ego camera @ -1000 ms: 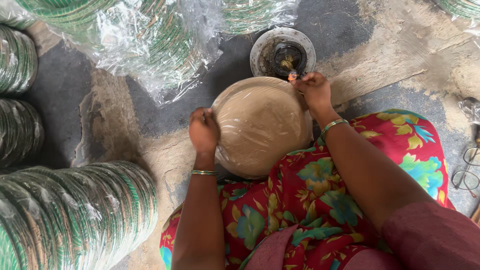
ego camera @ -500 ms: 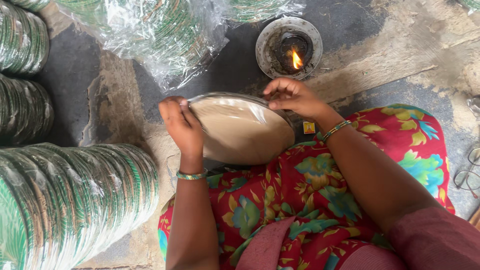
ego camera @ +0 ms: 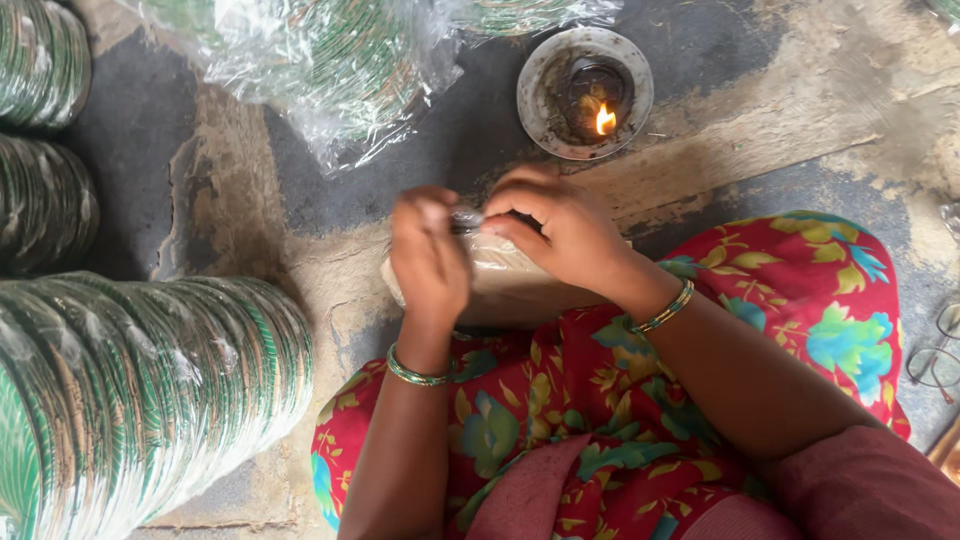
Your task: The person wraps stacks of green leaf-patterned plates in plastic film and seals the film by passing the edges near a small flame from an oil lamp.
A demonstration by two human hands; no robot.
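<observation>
A flat, tan wrapped packet (ego camera: 505, 285) rested on the person's lap, at the edge of a red floral garment (ego camera: 620, 400), with both hands closed over its upper edge. The left hand (ego camera: 430, 255) and the right hand (ego camera: 560, 230) met fingertip to fingertip, pinching a small crinkled bit of clear wrapping (ego camera: 466, 220) between them; what exactly lay under the fingers could not be made out. Each wrist carried a green and gold bangle, one on the left (ego camera: 415, 372) and one on the right (ego camera: 663, 310).

Just beyond the hands, a round metal dish (ego camera: 545, 100) stood on the floor and held a small dark lamp with a single lit flame (ego camera: 605, 120).

The floor (ego camera: 760, 120) was rough, patched concrete, pale and sandy in places and dark grey in others, seen from directly above.

Three stacks of green bangles lay along the left edge: a large one in clear wrapping (ego camera: 130, 390) nearest the person, and two smaller ones (ego camera: 45, 200) (ego camera: 40, 60) behind it. Across the top, a loose clear plastic bag (ego camera: 310, 60) held more green bangles. A pair of spectacles (ego camera: 935, 350) lay on the floor at the right edge, well apart from the hands.
</observation>
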